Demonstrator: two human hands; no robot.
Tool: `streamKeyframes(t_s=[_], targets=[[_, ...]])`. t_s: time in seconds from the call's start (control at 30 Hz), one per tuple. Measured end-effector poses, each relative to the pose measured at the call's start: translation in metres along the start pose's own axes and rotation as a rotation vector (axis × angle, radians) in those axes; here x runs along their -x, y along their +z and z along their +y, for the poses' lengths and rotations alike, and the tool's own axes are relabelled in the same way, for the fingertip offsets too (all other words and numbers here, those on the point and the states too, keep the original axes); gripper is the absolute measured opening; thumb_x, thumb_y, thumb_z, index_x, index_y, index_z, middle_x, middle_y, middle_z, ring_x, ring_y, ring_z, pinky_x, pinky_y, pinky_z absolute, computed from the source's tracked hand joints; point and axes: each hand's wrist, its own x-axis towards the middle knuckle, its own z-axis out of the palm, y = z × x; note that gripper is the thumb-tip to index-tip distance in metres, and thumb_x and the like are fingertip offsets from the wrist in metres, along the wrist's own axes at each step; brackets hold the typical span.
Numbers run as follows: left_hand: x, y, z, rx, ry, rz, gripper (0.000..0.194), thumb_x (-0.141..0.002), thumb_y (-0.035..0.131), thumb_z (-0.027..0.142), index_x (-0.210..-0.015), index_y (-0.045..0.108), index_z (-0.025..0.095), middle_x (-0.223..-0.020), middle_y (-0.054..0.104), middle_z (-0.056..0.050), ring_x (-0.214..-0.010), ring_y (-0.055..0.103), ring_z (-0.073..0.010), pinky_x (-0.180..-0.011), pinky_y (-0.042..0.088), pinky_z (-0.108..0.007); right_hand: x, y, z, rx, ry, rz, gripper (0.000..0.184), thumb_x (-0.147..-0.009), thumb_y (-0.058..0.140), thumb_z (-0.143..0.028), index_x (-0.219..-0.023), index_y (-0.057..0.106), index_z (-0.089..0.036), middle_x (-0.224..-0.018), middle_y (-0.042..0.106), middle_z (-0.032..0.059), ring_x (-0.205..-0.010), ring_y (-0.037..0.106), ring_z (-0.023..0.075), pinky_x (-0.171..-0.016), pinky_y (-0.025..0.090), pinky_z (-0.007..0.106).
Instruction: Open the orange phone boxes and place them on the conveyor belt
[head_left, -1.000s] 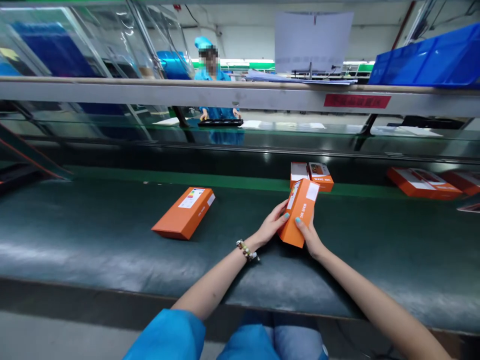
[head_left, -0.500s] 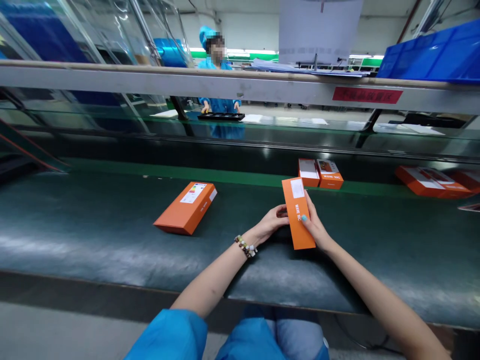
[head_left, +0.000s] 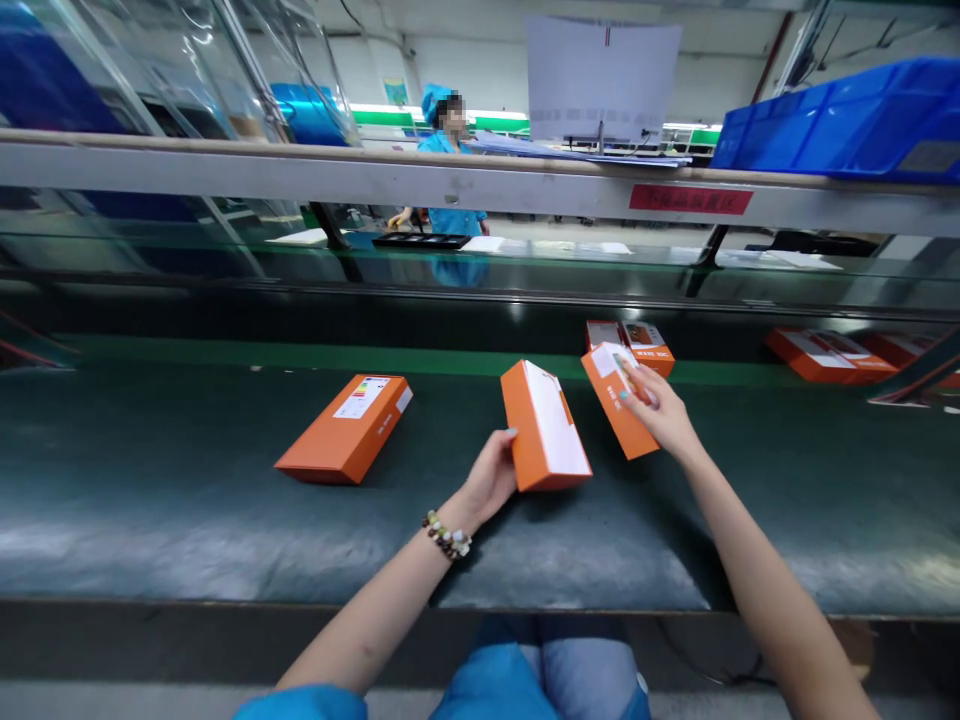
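My left hand [head_left: 489, 478] grips the near end of an orange box half [head_left: 545, 428] whose white inside faces up and to the right; it is held tilted just above the dark green belt [head_left: 187, 500]. My right hand [head_left: 663, 416] holds the other orange half, a lid [head_left: 615, 405] with a white label, a little to the right and apart from the first piece. Both hands are closed on their pieces. A beaded bracelet sits on my left wrist.
A closed orange box [head_left: 345, 430] lies flat on the belt to the left. Two more boxes [head_left: 637, 340] sit behind my right hand, others [head_left: 825, 352] far right. Blue bins [head_left: 840, 115] stand on the overhead shelf. A person in blue [head_left: 450, 135] works across the line.
The single orange box held in both hands has come apart into two pieces: my left hand keeps the white-lined half, my right hand has drawn the lid off to the right.
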Motion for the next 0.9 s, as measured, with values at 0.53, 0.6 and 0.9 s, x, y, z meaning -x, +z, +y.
streamKeyframes(t_s=[0.53, 0.6, 0.9], targets=[[-0.056, -0.026, 0.006, -0.432, 0.432, 0.299, 0.054, -0.093, 0.053, 0.032, -0.145, 0.052, 0.017, -0.159, 0.045, -0.009, -0.148, 0.040, -0.0243, -0.127, 0.031, -0.039, 0.004, 0.093, -0.013, 0.677, -0.410, -0.382, 0.055, -0.099, 0.057, -0.055, -0.150, 0.052, -0.036, -0.161, 0.041, 0.0032, -0.150, 0.030, 0.0359, -0.111, 0.038, 0.059], [-0.061, -0.033, 0.011, -0.466, 0.477, 0.297, 0.053, -0.094, 0.053, 0.033, -0.145, 0.053, 0.019, -0.160, 0.044, -0.007, -0.150, 0.036, -0.0224, -0.129, 0.025, -0.038, -0.033, 0.101, -0.002, 0.685, -0.412, -0.392, 0.050, -0.101, 0.055, -0.050, -0.149, 0.054, -0.034, -0.159, 0.043, 0.0032, -0.149, 0.032, 0.0331, -0.114, 0.035, 0.058], [-0.062, -0.059, 0.038, -0.789, 0.578, 0.287, 0.041, -0.098, 0.050, 0.043, -0.133, 0.060, 0.024, -0.162, 0.040, -0.007, -0.153, 0.031, -0.0236, -0.131, 0.018, -0.041, -0.146, 0.142, 0.010, 0.722, -0.298, -0.356, 0.048, -0.105, 0.052, -0.050, -0.148, 0.054, -0.029, -0.157, 0.046, 0.0046, -0.139, 0.045, 0.0309, -0.113, 0.038, 0.050]])
